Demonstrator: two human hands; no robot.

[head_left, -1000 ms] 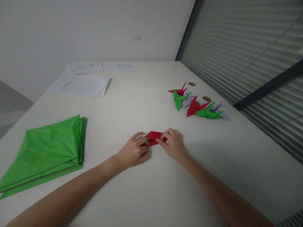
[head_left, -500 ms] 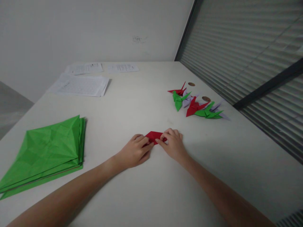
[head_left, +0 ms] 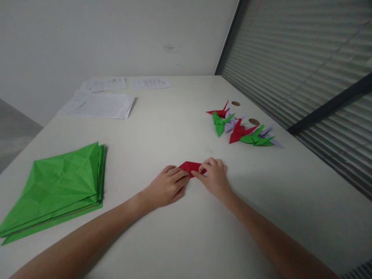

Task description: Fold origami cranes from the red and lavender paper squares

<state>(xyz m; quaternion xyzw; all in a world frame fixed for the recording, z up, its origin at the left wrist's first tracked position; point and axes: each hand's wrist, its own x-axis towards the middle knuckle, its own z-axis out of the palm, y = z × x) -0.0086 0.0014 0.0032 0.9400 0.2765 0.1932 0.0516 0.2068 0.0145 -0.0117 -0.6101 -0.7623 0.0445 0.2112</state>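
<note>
While left grip (head_left: 167,186) and right grip (head_left: 215,177) hold opposite ends of folded red paper (head_left: 190,166) on tabletop (head_left: 186,240), keep edges aligned; press crease evenly.

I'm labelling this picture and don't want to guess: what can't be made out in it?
All in the head view:
- Red paper: folds at its two ends, hidden by the fingers of the left hand and right hand.
- Printed sheets: wording too small and blurred to read.
- Lilac folded birds: full shapes, partly covered by neighbouring birds.
- Forearms: cut off by the bottom edge.
</note>
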